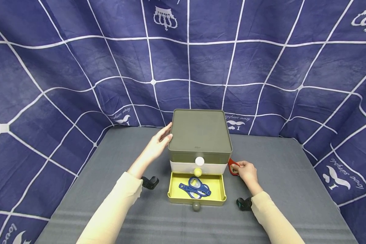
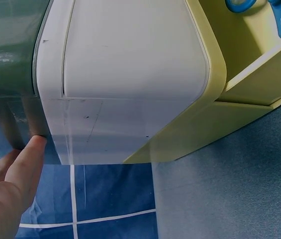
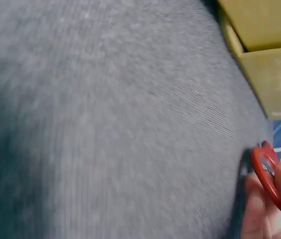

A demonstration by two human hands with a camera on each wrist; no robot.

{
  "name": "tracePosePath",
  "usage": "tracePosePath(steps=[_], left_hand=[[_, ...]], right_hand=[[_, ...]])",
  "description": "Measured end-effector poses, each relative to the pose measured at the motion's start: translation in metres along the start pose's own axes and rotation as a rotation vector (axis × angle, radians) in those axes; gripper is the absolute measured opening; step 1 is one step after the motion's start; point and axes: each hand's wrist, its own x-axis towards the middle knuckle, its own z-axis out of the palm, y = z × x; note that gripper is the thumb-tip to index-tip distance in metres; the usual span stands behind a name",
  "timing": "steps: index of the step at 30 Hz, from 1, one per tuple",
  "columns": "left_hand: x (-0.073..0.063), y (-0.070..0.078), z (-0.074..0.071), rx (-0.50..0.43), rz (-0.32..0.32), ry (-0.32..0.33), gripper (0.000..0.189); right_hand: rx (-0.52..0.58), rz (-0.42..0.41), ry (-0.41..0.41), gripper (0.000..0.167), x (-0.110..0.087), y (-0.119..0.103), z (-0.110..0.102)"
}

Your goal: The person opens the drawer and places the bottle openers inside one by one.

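Note:
A small drawer box [image 1: 201, 132] with a grey-green top stands on the table. Its bottom yellow drawer [image 1: 174, 189] is pulled out, and a pair of blue scissors [image 1: 195, 187] lies inside. My left hand [image 1: 158, 144] rests against the box's left side with fingers extended; the left wrist view shows the fingertips [image 2: 40, 142] at the upper green part. To the right of the box, my right hand [image 1: 246, 171] pinches red scissors [image 1: 230, 166] by a handle loop, low over the table. The right wrist view shows the thumb on the red loop [image 3: 262, 172].
The grey cloth-covered table [image 1: 109, 210] runs up to a blue curtain [image 1: 207, 64] with white lines behind and at both sides. Closed above the yellow drawer is a white one [image 1: 183, 167]. Round knobs stick out at the front, and a dark strap device hangs under each wrist.

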Motion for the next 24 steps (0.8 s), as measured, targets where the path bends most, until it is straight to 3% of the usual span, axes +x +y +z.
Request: tracePosePath(steps=[16,24], left_hand=[[0.002,-0.001,0.000,-0.005,0.009,-0.004,0.053],[0.002,-0.001,0.001,-0.018,0.009,-0.004,0.053]], right_hand=[[0.250,0.029,-0.260,0.037,-0.025,-0.003,-0.051],[0.291,-0.004,-0.359,0.037,-0.044,-0.008,-0.069]])
